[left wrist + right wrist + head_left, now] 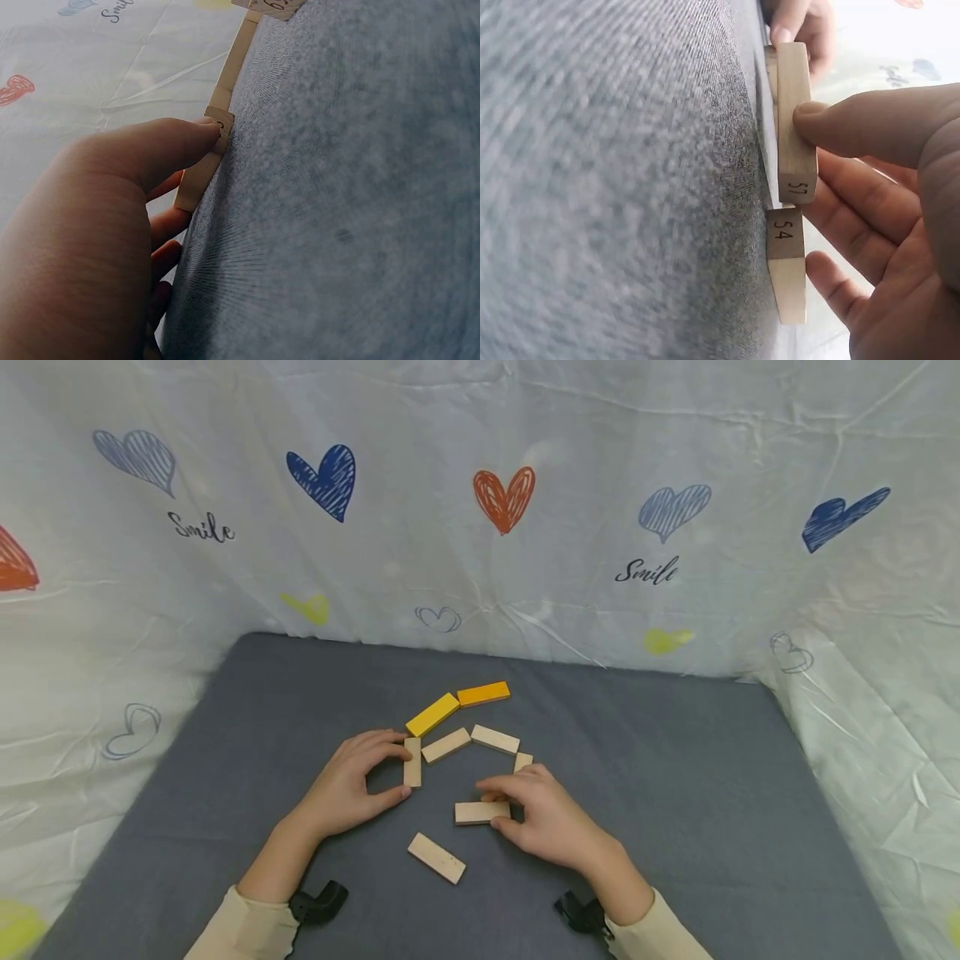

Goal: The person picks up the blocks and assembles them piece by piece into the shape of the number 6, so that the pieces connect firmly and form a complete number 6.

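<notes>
My left hand [356, 781] pinches a plain wooden block [412, 767] lengthways, thumb at its near end and index finger near its far end. That block lies at the left end of an arch of plain blocks. Between thumb and fingers, my right hand [547, 818] holds another plain block [474, 813], marked 57 in the right wrist view. The block marked 54 [786, 232] lies beyond it there. Two more arch blocks, a left one [446, 746] and a right one [496, 739], form the top. The right-end block [522, 762] is partly hidden by my right hand.
A yellow block [432, 715] and an orange block [483, 694] lie angled outside the arch, on its far side. One loose plain block [437, 858] lies nearer me on the grey cloth [675, 827]. A white curtain [420, 552] printed with hearts hangs behind.
</notes>
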A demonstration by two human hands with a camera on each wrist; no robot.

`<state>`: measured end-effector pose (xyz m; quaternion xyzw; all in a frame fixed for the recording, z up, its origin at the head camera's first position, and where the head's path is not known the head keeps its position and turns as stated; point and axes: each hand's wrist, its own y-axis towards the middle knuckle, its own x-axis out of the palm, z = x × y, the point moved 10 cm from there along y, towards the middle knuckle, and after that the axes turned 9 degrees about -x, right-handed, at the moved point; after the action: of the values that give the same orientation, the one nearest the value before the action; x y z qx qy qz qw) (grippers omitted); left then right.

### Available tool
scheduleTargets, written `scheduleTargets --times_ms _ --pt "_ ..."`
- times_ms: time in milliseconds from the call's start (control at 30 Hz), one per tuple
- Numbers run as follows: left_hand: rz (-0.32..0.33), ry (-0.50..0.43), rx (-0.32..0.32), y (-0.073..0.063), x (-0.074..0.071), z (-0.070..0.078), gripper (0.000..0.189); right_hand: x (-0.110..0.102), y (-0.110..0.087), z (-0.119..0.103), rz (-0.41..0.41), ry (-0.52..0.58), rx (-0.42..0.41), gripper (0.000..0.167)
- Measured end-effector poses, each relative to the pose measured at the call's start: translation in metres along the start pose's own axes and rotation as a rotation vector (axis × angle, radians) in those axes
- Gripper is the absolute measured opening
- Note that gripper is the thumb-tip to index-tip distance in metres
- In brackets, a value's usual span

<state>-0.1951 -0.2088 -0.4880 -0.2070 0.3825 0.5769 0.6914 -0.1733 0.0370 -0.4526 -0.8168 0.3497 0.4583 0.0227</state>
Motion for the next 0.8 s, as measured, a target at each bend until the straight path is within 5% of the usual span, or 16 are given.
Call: scheduleTargets --times_ms 800 --pt "0.003 -0.012 -0.006 0.0003 -0.0005 -0.0002 0.046 0.0048 0.0002 0.0032 -0.023 -0.026 -0.011 0.047"
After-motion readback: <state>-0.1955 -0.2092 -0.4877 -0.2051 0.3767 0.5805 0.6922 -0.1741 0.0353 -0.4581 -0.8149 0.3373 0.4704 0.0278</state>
